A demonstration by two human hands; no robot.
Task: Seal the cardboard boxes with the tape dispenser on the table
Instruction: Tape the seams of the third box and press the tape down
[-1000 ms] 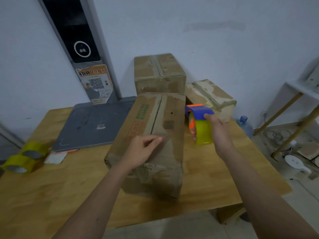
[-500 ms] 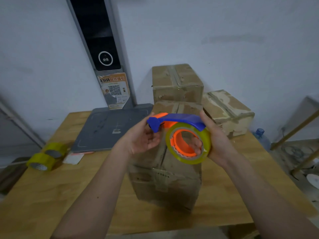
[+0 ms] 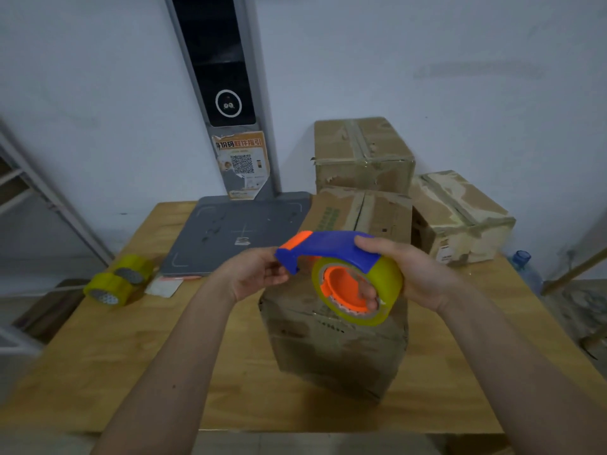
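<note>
A blue and orange tape dispenser [image 3: 331,247] loaded with a yellowish tape roll [image 3: 386,287] is held up in front of me, above a long cardboard box [image 3: 338,349] on the wooden table [image 3: 108,366]. My right hand [image 3: 414,274] grips the roll, with fingers through its orange core. My left hand [image 3: 253,274] pinches the dispenser's front end near the blue tip. Two more taped boxes sit behind: one at the back [image 3: 361,156] and one at the right [image 3: 460,215].
A grey flat scale platform [image 3: 236,231] with a tall dark post [image 3: 216,77] stands at the back of the table. Two spare yellowish tape rolls [image 3: 115,284] and a small paper slip [image 3: 164,287] lie at the left. A water bottle [image 3: 525,267] is off the right edge.
My left hand left the box top and took hold of the dispenser's front end. My right hand brought the dispenser from the box's right side to in front of me.
</note>
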